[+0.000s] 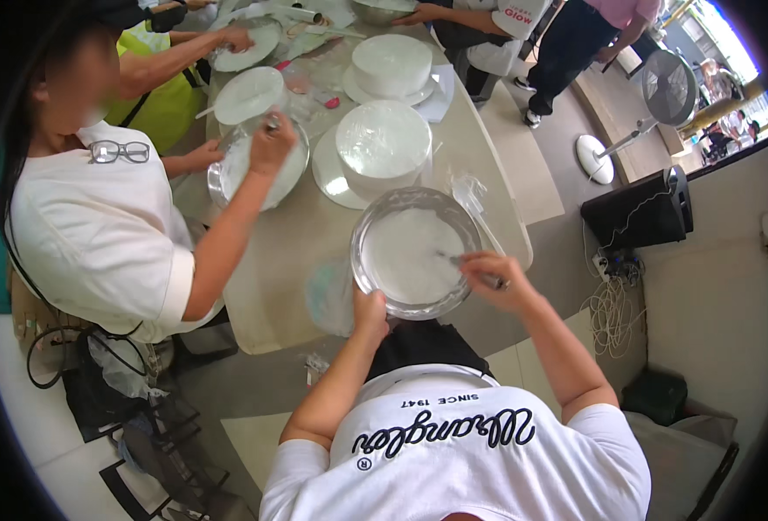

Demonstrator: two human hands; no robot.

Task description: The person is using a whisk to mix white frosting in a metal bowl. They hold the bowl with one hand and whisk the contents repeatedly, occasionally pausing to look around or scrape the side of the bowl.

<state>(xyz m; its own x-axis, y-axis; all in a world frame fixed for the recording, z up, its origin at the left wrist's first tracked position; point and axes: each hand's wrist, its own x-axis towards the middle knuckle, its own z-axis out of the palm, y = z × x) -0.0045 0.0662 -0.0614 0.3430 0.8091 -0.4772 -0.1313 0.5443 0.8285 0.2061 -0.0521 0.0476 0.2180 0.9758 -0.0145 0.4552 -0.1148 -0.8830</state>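
A metal mixing bowl with white, creamy contents is before me at the table's near end. My left hand grips its rim at the lower left. In my right hand is the handle of a metal utensil, perhaps a whisk, whose working end is blurred in the white mixture. Just beyond the bowl, a round white cake form stands on a white turntable, with clear plastic film over its top. A white spatula, partly in plastic, lies to the right of the bowl.
A co-worker at my left stirs another bowl. Farther along the table are a second white cake form and a white turntable plate. A crumpled plastic bag lies left of my bowl. A pedestal fan stands at right.
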